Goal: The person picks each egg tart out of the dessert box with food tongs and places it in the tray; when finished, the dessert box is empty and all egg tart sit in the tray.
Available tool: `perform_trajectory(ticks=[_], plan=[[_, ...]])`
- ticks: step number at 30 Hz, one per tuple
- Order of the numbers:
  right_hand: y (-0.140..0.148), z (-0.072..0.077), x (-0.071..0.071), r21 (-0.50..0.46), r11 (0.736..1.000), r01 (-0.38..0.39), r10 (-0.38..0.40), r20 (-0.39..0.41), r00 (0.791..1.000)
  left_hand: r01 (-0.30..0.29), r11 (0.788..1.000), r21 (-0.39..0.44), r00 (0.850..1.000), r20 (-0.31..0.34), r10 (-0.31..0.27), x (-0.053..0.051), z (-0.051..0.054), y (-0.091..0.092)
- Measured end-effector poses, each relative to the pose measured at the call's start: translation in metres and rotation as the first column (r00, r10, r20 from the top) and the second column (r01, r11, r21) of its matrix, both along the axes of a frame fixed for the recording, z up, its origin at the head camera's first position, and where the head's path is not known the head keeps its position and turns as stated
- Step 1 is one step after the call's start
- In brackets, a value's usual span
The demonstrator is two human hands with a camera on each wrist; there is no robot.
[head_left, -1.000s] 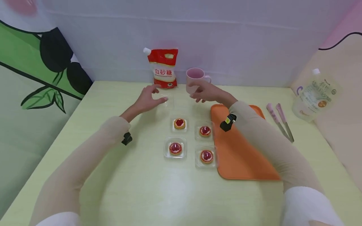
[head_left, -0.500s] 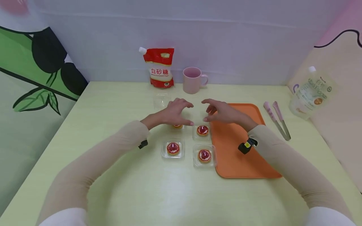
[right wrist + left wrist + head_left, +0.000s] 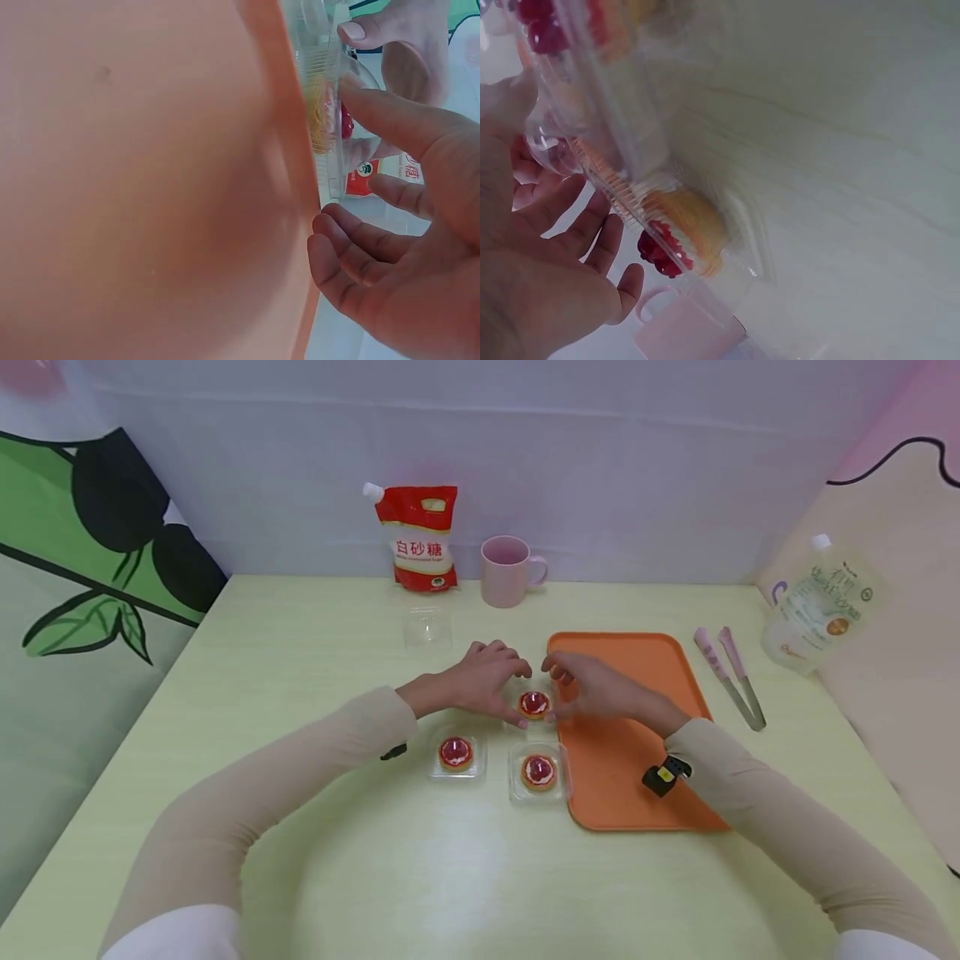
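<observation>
Where I take the clear box [image 3: 536, 724] between the hands as clock centre, 12 being the far side, the orange tray [image 3: 615, 777] lies at 3 o'clock. Left hand [image 3: 486, 683] at 9, right hand [image 3: 600, 685] at 3; on each, fingers and thumb stand apart, contact with the plastic: cannot tell. Pink mug [image 3: 504, 578] near 12. Second box [image 3: 538, 797] at 6, third box [image 3: 457, 775] at 8. Contents, all three: one red-topped tart [image 3: 534, 702] each.

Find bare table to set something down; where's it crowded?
Biggest patch: the table, near side, in front of the two near tart boxes. Also far left, beside the clear container, and the back strip behind the orange tray, between pink mug and tongs. Crowded: around the boxed tart between left hand and right hand.
</observation>
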State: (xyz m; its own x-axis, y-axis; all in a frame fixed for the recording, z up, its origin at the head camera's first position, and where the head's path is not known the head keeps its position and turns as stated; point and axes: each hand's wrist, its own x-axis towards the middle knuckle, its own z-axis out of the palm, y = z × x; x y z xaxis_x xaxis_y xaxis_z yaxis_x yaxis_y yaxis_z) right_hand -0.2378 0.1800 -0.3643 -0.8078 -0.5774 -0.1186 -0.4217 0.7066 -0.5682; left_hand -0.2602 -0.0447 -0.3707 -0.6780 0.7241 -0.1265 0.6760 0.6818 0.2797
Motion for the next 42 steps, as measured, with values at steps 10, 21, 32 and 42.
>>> perform_trajectory(ticks=[10, 21, 32, 42], plan=[[-0.003, -0.001, 0.009, 0.075, 0.997, -0.01, 0.014, -0.062, 0.998, -0.006, 1.0, 0.023, 1.0, -0.026, 0.007, 0.002, -0.001, 0.001], [0.0, -0.009, 0.011, 0.056, 0.998, -0.008, 0.014, -0.114, 0.993, 0.012, 0.997, -0.072, 0.997, -0.079, -0.018, 0.009, -0.001, 0.004], [-0.001, -0.011, 0.011, 0.092, 0.996, 0.022, -0.01, -0.126, 0.992, 0.04, 0.98, -0.193, 0.982, -0.175, -0.074, 0.012, 0.004, 0.008], [-0.004, -0.015, 0.009, 0.117, 0.993, 0.001, 0.021, -0.182, 0.983, 0.017, 0.981, -0.196, 0.977, -0.204, -0.057, 0.009, -0.002, 0.009]])
